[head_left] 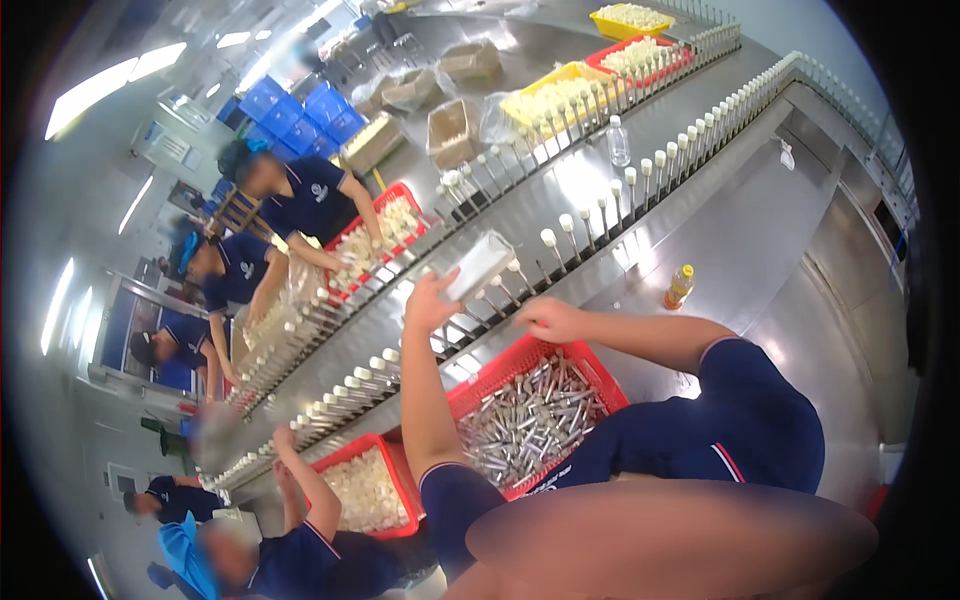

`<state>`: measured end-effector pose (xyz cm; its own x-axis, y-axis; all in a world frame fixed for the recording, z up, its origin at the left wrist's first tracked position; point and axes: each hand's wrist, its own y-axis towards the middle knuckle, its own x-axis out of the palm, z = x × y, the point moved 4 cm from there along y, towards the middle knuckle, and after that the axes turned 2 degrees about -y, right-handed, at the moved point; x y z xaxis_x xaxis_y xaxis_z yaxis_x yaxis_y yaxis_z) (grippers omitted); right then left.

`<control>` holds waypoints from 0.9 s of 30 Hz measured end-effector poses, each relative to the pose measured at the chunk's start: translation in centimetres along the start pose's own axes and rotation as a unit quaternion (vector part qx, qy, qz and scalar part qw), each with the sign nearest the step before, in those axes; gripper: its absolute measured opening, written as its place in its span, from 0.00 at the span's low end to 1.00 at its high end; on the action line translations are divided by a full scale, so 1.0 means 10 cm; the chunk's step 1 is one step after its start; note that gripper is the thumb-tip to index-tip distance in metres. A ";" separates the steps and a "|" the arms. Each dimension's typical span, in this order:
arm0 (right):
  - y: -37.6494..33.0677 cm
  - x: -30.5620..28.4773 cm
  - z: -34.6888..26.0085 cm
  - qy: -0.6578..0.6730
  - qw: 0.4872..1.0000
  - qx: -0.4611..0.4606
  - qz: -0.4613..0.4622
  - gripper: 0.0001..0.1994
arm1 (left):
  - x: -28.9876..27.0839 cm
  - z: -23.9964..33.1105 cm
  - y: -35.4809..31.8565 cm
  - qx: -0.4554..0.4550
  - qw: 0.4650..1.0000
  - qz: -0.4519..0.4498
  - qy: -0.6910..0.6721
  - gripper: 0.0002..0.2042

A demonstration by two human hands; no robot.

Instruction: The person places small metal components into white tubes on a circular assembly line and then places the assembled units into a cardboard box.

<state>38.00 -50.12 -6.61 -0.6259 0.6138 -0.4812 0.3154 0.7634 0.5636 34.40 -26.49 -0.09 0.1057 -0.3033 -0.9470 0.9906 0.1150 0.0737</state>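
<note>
My left hand (432, 305) is closed at the near end of a pale, flat rectangular box (480, 264), tilted above the line of upright pins. My right hand (552, 320) has its fingers curled together beside the pins, over the far edge of a red basket (604, 375). Whatever its fingertips hold is too small to make out. Slim silvery metal tubes (530, 420) fill the basket in a loose heap. Close to my hands, several pins carry white caps (548, 238), while some near the box look bare.
A yellow-capped bottle (679, 287) and a clear bottle (618, 142) stand on the steel surfaces. Co-workers (315, 200) work across the line; another person (310, 560) sits at my left by a red basket of white parts (365, 495). Yellow trays (565, 92) lie beyond.
</note>
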 end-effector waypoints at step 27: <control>1.32 -0.49 0.80 -0.336 0.923 0.053 -0.179 0.40 | 2.54 0.56 -3.51 -0.214 0.963 0.141 -0.079 0.14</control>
<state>50.92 -41.47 -2.21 -0.1306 0.2767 -0.9520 0.2649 0.9351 0.2354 2.79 -43.58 -24.98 0.4109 -0.3391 -0.8463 0.7973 0.5838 0.1532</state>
